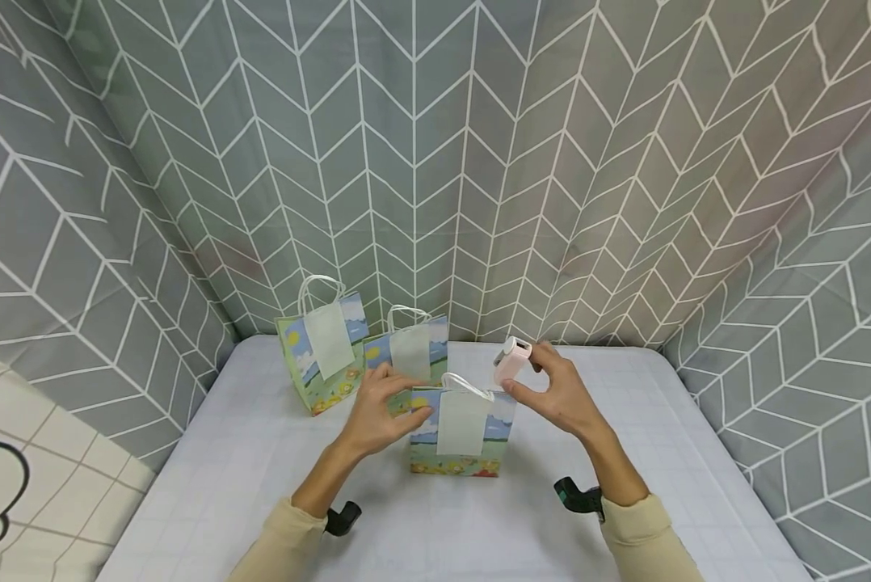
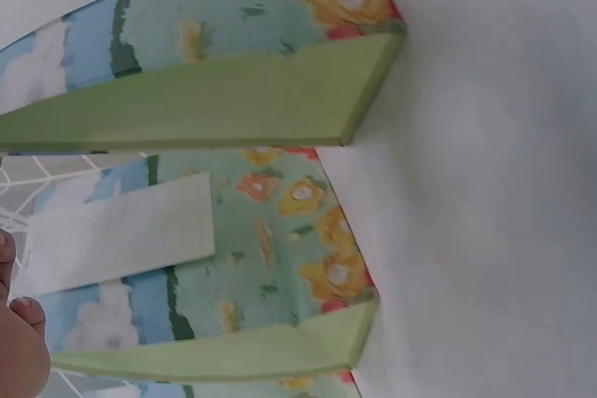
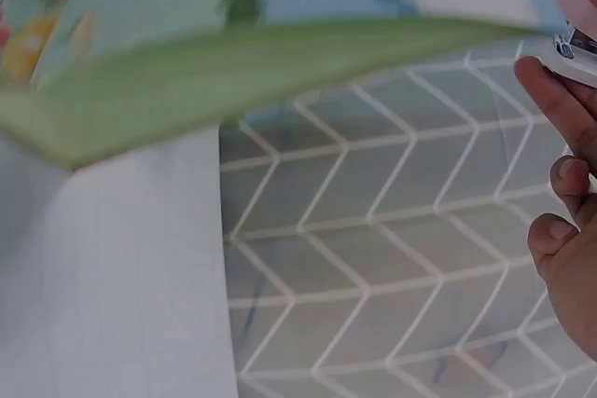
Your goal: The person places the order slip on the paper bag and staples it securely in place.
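Note:
A paper gift bag [image 1: 459, 462] printed with sky and flowers stands upright at the front, a white sheet [image 1: 461, 423] on its face and a white handle on top. My left hand [image 1: 377, 412] grips its upper left edge, thumb in front and the other fingers behind. Over the bag's upper right corner, my right hand [image 1: 562, 396] holds a small pink and white stapler [image 1: 512, 360]. The right wrist view shows the stapler [image 3: 576, 39] at the right edge, partly cut off, close to the bag's green side [image 3: 252, 76].
Two matching bags stand behind: one in the middle [image 1: 439, 343], partly covered by the front bag and my left hand, and one at the left [image 1: 351, 319]. A white cloth covers the table [image 1: 595, 517]. Patterned curtains [image 1: 421, 162] rise behind and at the sides.

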### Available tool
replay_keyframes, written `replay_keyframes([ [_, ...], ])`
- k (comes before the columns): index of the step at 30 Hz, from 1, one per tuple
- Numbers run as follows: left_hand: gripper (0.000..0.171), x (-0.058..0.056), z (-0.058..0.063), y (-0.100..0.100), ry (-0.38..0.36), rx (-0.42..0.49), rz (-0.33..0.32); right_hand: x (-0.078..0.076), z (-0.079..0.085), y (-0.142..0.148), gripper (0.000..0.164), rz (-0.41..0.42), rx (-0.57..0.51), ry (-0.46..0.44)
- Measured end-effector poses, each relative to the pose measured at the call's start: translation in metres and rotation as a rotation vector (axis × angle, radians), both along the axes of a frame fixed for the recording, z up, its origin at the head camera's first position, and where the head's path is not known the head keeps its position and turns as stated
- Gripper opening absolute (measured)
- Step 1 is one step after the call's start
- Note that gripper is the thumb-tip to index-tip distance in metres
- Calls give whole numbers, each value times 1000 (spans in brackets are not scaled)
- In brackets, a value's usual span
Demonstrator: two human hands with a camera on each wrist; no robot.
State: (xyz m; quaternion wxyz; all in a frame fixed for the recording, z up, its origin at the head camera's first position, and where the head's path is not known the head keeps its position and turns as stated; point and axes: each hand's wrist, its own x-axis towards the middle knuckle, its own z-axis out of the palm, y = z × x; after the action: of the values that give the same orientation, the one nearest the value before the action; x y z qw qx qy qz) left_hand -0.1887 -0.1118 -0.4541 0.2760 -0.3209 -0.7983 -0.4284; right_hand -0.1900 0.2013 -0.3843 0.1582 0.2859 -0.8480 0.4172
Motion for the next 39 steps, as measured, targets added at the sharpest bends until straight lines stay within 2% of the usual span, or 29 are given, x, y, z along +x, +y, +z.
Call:
replay_keyframes([
  [4, 32, 2, -3, -5, -8, -9, 28, 1, -5, 19, 34, -69, 16, -45],
  [10, 30, 0, -6, -7, 34, 13, 58, 6, -20, 51, 25, -167, 62, -143],
  [13, 30, -2, -8, -6, 49, 33, 78, 8, -31, 66, 25, -189, 99, -187],
  [18, 29, -3, -12, -2, 46, 75, 105, 11, -51, 84, 35, -185, 133, -263],
  [22, 29, -4, -14, 2, 34, 96, 112, 14, -66, 95, 53, -185, 154, -379],
  [25, 29, -5, -14, 4, 43, 101, 116, 16, -78, 101, 60, -184, 176, -466],
  [33, 29, -6, -14, 9, 90, 113, 136, 19, -98, 105, 64, -156, 166, -663],
  [39, 30, -6, -14, 11, 82, 103, 167, 19, -105, 108, 65, -148, 180, -696],
])
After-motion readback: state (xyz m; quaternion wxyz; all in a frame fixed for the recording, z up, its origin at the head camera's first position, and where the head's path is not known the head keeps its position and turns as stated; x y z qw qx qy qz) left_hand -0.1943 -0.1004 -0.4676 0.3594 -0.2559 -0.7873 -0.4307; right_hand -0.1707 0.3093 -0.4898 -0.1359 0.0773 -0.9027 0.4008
